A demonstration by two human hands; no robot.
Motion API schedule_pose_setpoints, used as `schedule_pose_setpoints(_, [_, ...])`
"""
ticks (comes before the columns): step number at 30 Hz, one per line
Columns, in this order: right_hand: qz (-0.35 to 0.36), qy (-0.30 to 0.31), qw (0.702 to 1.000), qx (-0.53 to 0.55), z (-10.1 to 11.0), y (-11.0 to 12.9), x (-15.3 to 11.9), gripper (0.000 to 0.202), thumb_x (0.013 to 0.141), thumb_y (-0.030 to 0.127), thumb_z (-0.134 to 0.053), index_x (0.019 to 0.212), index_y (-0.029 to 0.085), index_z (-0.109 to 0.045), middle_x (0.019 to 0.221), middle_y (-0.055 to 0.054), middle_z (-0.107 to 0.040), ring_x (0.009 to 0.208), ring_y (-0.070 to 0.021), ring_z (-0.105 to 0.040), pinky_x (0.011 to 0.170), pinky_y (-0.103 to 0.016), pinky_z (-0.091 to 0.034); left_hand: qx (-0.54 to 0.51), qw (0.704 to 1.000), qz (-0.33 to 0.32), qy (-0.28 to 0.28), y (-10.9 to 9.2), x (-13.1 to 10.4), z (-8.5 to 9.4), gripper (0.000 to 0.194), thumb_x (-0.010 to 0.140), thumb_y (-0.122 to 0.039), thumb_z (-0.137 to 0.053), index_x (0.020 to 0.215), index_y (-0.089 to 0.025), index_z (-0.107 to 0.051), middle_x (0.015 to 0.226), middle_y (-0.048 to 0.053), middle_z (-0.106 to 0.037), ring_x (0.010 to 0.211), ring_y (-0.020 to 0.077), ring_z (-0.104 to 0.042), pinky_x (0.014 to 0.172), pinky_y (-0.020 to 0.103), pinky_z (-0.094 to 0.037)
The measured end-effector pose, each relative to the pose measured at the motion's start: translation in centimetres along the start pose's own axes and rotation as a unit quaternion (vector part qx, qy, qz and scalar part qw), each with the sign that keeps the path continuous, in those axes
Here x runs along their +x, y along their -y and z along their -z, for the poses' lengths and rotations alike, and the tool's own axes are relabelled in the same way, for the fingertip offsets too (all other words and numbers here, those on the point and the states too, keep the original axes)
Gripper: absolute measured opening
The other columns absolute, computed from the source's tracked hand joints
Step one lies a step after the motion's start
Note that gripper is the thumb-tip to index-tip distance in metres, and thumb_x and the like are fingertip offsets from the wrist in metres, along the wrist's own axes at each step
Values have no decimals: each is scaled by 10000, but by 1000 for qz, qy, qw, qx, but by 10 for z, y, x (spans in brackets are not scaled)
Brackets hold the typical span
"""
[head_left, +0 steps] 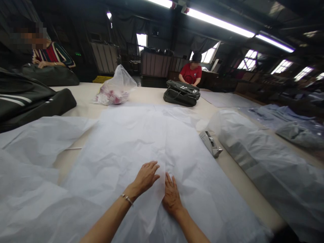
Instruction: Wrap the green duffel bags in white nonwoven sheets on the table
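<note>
A large white sheet (121, 145), creased and thin, covers the middle of the table, with an edge or fold running down its centre. My left hand (146, 176) is over the sheet just left of that edge, fingers a little apart and holding nothing. Right beside the edge, my right hand (172, 195) lies on the sheet with its fingers stretched forward; part of it is close under the lifted edge. A bracelet (127, 199) circles my left wrist.
A grey tape dispenser (210, 144) stands right of the sheet. Wrapped bundles (258, 158) line the right side. Dark bags lie at left (30, 98) and far centre (181, 92), near a clear plastic bag (115, 89). Two people work across the table (88, 92).
</note>
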State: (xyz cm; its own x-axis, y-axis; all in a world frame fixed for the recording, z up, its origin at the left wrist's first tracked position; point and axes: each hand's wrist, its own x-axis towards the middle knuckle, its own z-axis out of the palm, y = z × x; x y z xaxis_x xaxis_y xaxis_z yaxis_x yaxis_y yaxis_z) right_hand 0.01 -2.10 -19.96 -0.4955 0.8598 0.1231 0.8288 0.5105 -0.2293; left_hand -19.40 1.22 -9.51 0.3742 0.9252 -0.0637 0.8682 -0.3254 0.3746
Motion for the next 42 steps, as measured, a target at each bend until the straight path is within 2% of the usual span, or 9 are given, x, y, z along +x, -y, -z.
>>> schedule_pose_setpoints(3, [-4,-6,1000,-13,-3,1,0,587,941,243,-424,1508,262,-271,1540,-54,-361,1462,-266,-228,1194,-510,-207,98,991,-57,-68,17,33,-28,622,917,-514,-486,1469,-260,-355,1569,100,-313,1459,298,-221,1178,569,-150])
schedule_pose_setpoints(10, [1,-18,999,-26,-9,-2,-4,616,931,294,-455,1509,177,-277,1576,-53,-268,1468,-266,-209,1198,-496,-208,121,992,37,-12,63,39,-62,701,915,-581,-436,1509,-249,-270,1588,103,-250,1465,329,-195,1142,649,-148])
schedule_pose_setpoints(18, [4,-54,999,-2,-4,4,-5,628,940,389,-493,1504,199,-294,1543,-59,-351,1443,-267,-282,1170,-514,-268,133,989,42,-40,61,30,-74,807,843,-583,-541,1517,-247,-251,1589,116,-244,1465,352,-184,1144,653,-133])
schedule_pose_setpoints(23, [-6,-99,993,63,16,-7,-1,365,955,320,-488,1301,260,-585,1344,-60,-603,1303,-239,-503,1114,-479,-375,104,993,58,-16,56,23,-69,849,803,-543,-591,1519,-244,-246,1603,109,-184,1477,345,-138,1157,649,-91])
schedule_pose_setpoints(27, [-53,-147,982,101,43,-29,49,339,983,298,-419,1256,238,-611,1271,-81,-650,1259,-225,-544,1080,-472,-415,68,996,51,-8,54,22,-70,873,800,-593,-564,1528,-274,-203,1611,96,-149,1482,339,-107,1164,640,-78])
schedule_pose_setpoints(33, [-71,-86,991,77,69,-55,174,491,986,407,-389,1438,221,-432,1528,-88,-385,1451,-251,-268,1175,-537,-228,54,991,116,31,46,24,-62,904,759,-575,-591,1522,-306,-190,1614,70,-102,1479,373,-47,1100,728,45])
schedule_pose_setpoints(37, [-86,3,995,58,53,-46,222,551,964,443,-437,1462,209,-399,1579,-92,-268,1475,-287,-179,1183,-562,-163,79,973,206,73,48,16,-40,904,719,-418,-638,1514,-279,-228,1606,81,-106,1472,400,-50,1062,771,56])
schedule_pose_setpoints(40, [-29,45,996,72,27,-30,224,525,935,458,-497,1411,237,-476,1569,-79,-305,1462,-295,-226,1178,-559,-191,83,964,236,86,62,2,-26,833,724,-351,-621,1492,-304,-301,1598,71,-179,1471,386,-113,1076,768,-24])
schedule_pose_setpoints(42, [0,15,995,98,10,-24,217,500,924,442,-517,1387,255,-502,1557,-73,-339,1449,-282,-266,1172,-540,-233,84,964,236,85,75,-11,-22,730,756,-323,-588,1458,-289,-390,1574,77,-285,1455,351,-216,1119,699,-116])
